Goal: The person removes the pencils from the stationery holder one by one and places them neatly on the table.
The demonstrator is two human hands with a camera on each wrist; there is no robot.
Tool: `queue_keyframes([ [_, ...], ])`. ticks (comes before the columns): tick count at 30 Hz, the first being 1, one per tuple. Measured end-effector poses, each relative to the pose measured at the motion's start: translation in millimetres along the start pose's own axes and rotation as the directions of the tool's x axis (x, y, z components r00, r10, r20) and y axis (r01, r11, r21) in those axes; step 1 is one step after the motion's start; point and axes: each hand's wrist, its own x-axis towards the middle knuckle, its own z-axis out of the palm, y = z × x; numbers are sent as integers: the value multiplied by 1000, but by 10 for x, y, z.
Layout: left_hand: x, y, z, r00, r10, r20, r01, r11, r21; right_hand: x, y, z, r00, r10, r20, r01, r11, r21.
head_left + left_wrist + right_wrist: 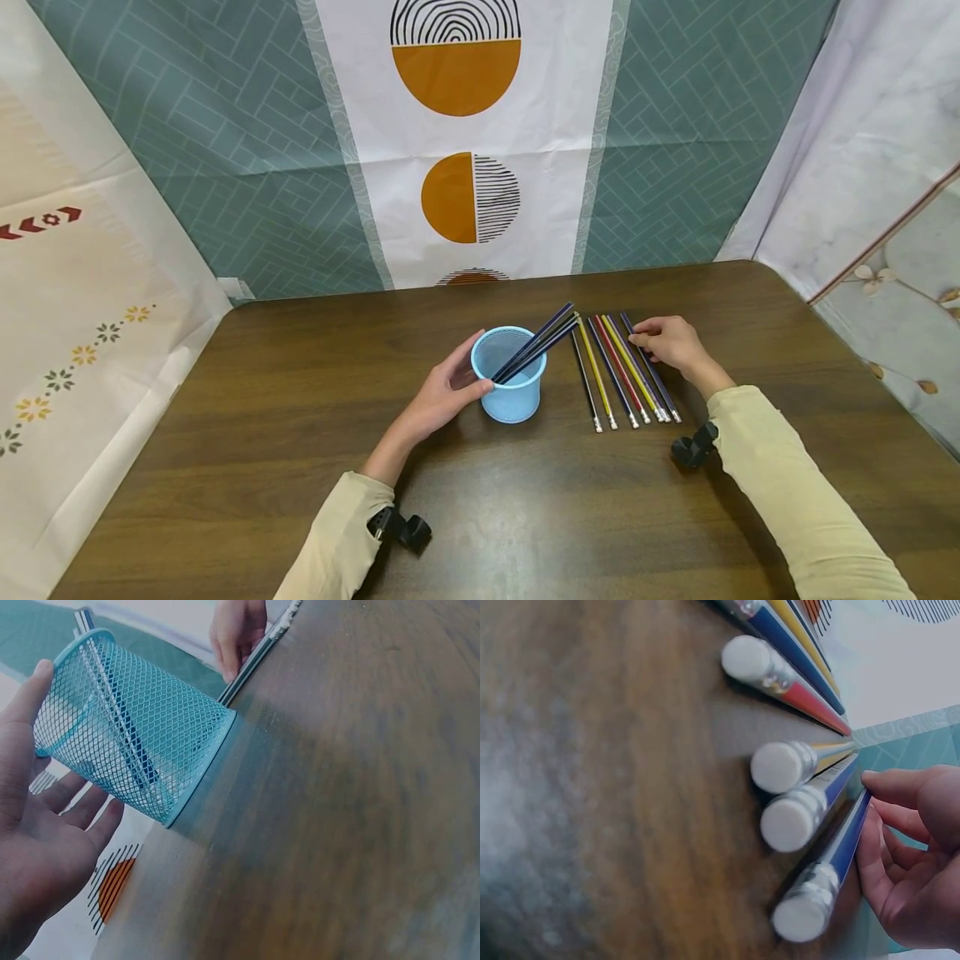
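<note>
My left hand (442,396) holds a light blue mesh pencil cup (512,406), thumb at the rim and fingers around its far side. The cup stands upright on the table, and several dark pencils (534,346) lean to the right inside it. Right of the cup, pencils in black, yellow, blue and red lie in a row, white eraser ends towards me; one is a red pencil (817,709). At the row's right end, my right hand (671,343) pinches a blue pencil (847,840) between thumb and fingers near its far end. Its eraser (802,916) appears low over the tabletop.
The brown wooden table (225,467) ends at a patterned green and white cloth (270,150) behind. Light cloths hang at the left and right sides. A small black wrist camera (401,529) is on the left sleeve, another black camera (693,446) on the right.
</note>
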Motion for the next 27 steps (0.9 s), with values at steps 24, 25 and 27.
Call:
queue_keyframes([
  [24,-10,-19,1,1000,18,-5,-18,1000,-6,25,15,-38,999,10,-41,-5,994,108],
  [25,-9,-18,2,1000,16,-6,-16,1000,-5,26,18,-38,999,11,-47,-5,993,116],
  [27,-7,-21,2,1000,12,-5,-12,1000,-5,29,21,-35,998,15,-55,-8,992,123],
])
